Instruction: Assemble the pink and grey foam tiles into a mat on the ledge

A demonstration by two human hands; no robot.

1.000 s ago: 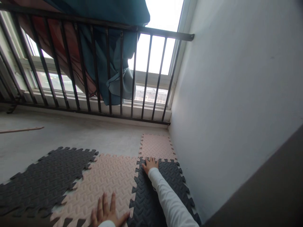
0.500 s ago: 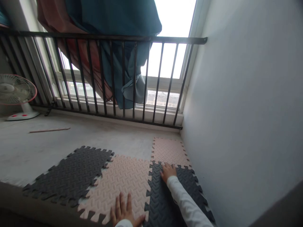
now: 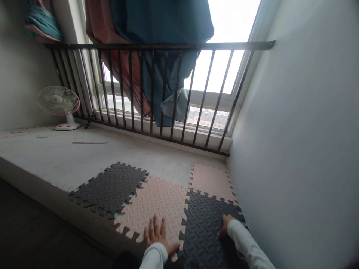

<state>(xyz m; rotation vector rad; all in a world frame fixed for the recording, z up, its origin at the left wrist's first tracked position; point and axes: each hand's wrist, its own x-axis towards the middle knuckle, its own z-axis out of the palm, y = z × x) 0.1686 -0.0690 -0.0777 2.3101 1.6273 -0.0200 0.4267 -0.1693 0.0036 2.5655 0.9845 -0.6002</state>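
- Head view, nearest first: the person's left hand, in a white long sleeve, lies palm down with its fingers spread on a pale pink interlocking foam floor tile, near the tile's lower edge, with the thumb reaching toward the seam.
- The right hand, in a matching white sleeve, rests on a dark grey interlocking foam floor tile, close to that tile's right edge. Its fingers sit close together and bent downward; whether they grip the edge, I cannot tell.
- The two tiles under the hands join along a toothed seam, and the hands lie on either side of it, well apart.
- Beyond the hands, a second pale pink foam tile joins the far side of the dark tile, beside a white wall.
- A second dark grey foam tile joins the left side of the first pink tile, near the edge of a raised bare concrete floor.
- Farther off, a thin wooden strip lies on the concrete, and a white desk fan with a pink rim stands by a black metal railing.
- Behind the railing, teal and rust-red curtains hang at a bright window.
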